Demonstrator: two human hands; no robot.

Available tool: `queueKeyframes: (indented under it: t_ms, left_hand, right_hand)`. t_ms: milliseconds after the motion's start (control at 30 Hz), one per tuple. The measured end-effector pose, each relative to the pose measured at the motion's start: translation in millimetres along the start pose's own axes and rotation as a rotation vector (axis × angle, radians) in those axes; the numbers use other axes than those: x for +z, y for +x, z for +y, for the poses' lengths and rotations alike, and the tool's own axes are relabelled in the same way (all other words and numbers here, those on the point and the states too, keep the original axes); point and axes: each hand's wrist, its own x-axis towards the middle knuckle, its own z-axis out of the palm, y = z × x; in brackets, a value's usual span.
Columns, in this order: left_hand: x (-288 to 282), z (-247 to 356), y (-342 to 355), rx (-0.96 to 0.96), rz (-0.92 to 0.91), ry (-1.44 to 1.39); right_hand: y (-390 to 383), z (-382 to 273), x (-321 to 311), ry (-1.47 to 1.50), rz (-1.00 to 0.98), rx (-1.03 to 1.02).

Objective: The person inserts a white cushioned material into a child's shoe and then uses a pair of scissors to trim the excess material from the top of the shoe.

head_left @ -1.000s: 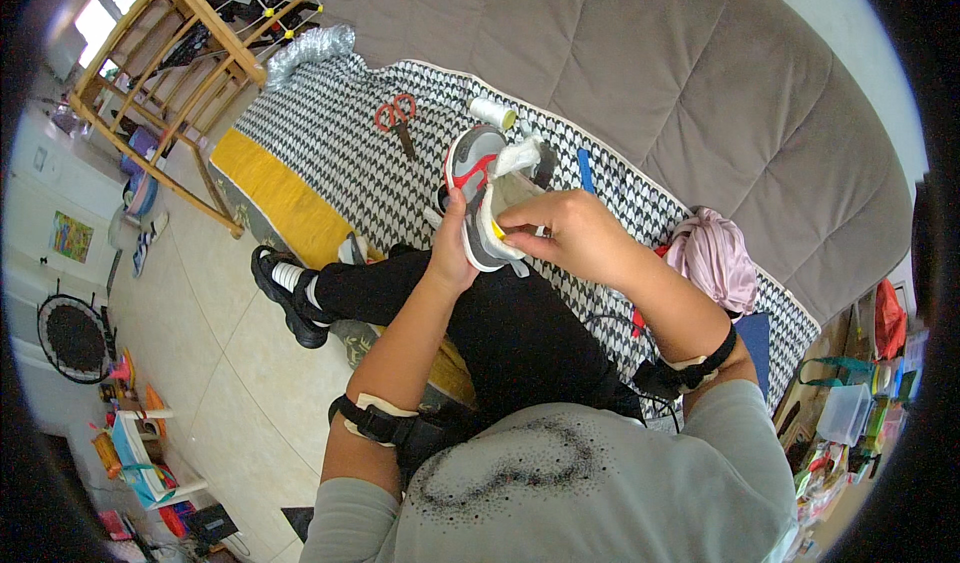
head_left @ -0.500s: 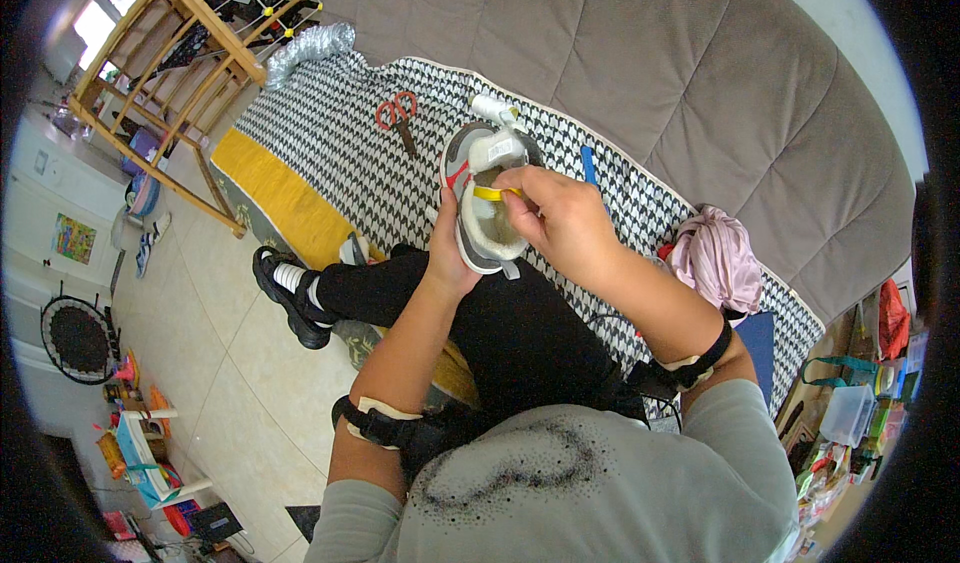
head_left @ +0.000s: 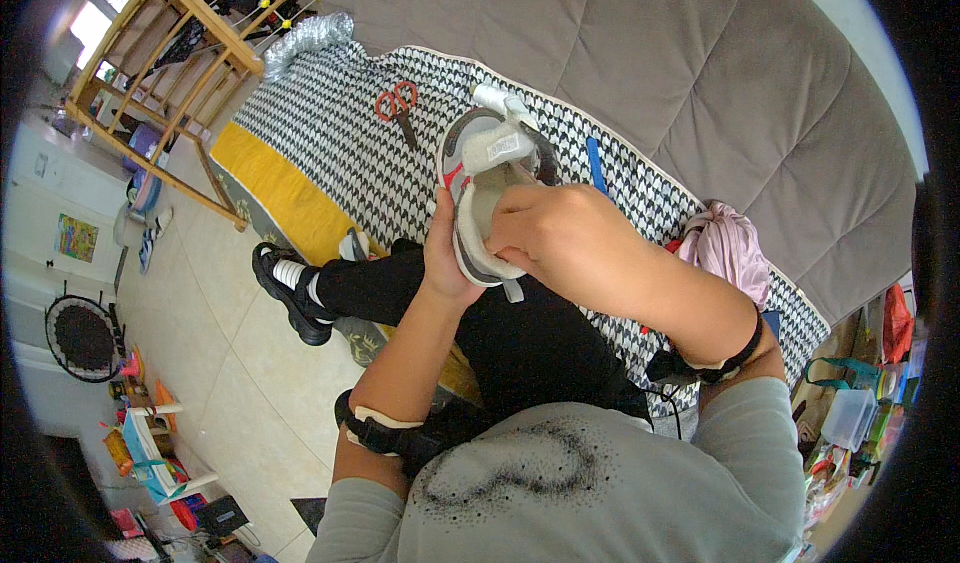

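A grey and white shoe point(head_left: 470, 221) with pale fleecy lining, red trim and a white tag on its tongue is held over my lap, its opening facing up. My left hand point(head_left: 446, 255) is closed round the shoe's left side near the heel. My right hand point(head_left: 560, 235) reaches across from the right, with its curled fingers down in the opening by the heel. Whatever those fingertips hold is hidden. Beyond the shoe's toe lies a white roll point(head_left: 497, 101), and a blue stick-like tool point(head_left: 597, 166) rests to the right.
Red-handled scissors point(head_left: 398, 105) lie on the black-and-white checked cloth point(head_left: 335, 123). A bunched pink cloth point(head_left: 727, 248) sits at the right. Behind is a grey-brown cushion point(head_left: 620, 53). A wooden frame point(head_left: 170, 93) stands at the far left, and part of another shoe point(head_left: 352, 247) shows beside my leg.
My right hand has moved deeper into the shoe, toward the heel. The yellow strip it was pinching is now out of sight. The left hand keeps its hold.
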Motion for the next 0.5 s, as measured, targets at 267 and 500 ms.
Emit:
queueKeyframes:
  t_ms: [267,500]
  left_hand:
    - [0,1,3,-0.029,-0.002,0.103]
    - [-1,2,0,-0.048,-0.014,0.161]
  right_hand:
    - [14,12,9,0.03,-0.167,-0.04]
    - [6,10,19,0.085,-0.106,0.042]
